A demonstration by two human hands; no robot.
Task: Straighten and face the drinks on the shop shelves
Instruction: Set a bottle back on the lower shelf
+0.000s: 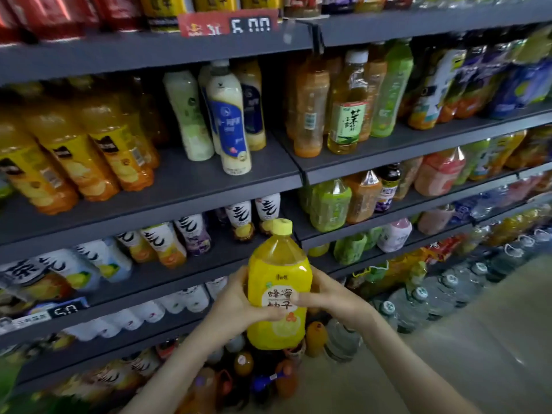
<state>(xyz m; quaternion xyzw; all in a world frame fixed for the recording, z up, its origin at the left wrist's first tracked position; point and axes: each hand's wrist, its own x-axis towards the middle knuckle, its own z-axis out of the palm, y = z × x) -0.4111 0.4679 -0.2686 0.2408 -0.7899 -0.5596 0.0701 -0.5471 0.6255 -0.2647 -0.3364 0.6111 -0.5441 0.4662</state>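
- Now you hold the yellow honey pomelo bottle (278, 264) in both hands. It is out in front of the shelves, not on any shelf.
- Your left hand (239, 306) wraps round the bottle's left side, and its thumb lies across the label.
- Your right hand (331, 297) wraps round the right side, and its thumb presses on the label too.
- The bottle stands almost straight up, with its yellow cap (282, 227) on top and its label facing you.
- Behind it are dark grey shelves (185, 186) full of drinks.
- Up on the left stand orange-yellow drink bottles (98, 144). Beside them is a white milk tea bottle (228, 121) with a blue label.
- Further right stands a green tea bottle (348, 106) with a white cap.
- One shelf lower sit white bottles with black brush letters (164, 242).
- Big clear water jugs (418, 303) stand on the floor at the right.
- A red and black price tag (228, 25) hangs on the top shelf edge.
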